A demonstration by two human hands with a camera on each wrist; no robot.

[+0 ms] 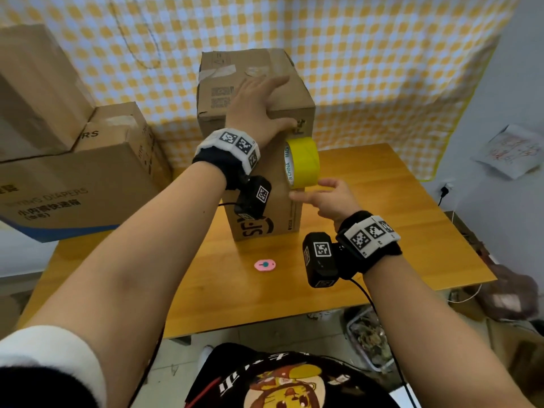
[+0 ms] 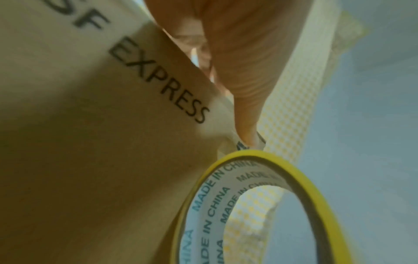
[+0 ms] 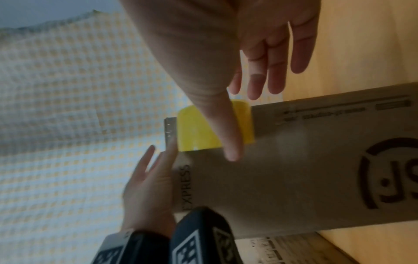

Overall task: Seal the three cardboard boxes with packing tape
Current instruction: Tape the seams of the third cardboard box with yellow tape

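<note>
A tall cardboard box (image 1: 279, 207) printed "SF EXPRESS" stands upright on the wooden table (image 1: 382, 216). My left hand (image 1: 262, 107) lies flat on the box top, and its thumb (image 2: 237, 71) presses on the front face just above the yellow tape roll (image 1: 304, 161). The roll hangs against the upper front face near the right edge. My right hand (image 1: 318, 194) is just under the roll with fingers straight; I cannot tell if it touches. In the right wrist view the thumb (image 3: 214, 107) crosses in front of the roll (image 3: 199, 132) on the box (image 3: 294, 169).
A small pink cutter (image 1: 265, 265) lies on the table in front of the box. Two more cardboard boxes (image 1: 73, 184) are stacked at the left. A yellow checked cloth (image 1: 368, 54) hangs behind. The table's front edge is near my body.
</note>
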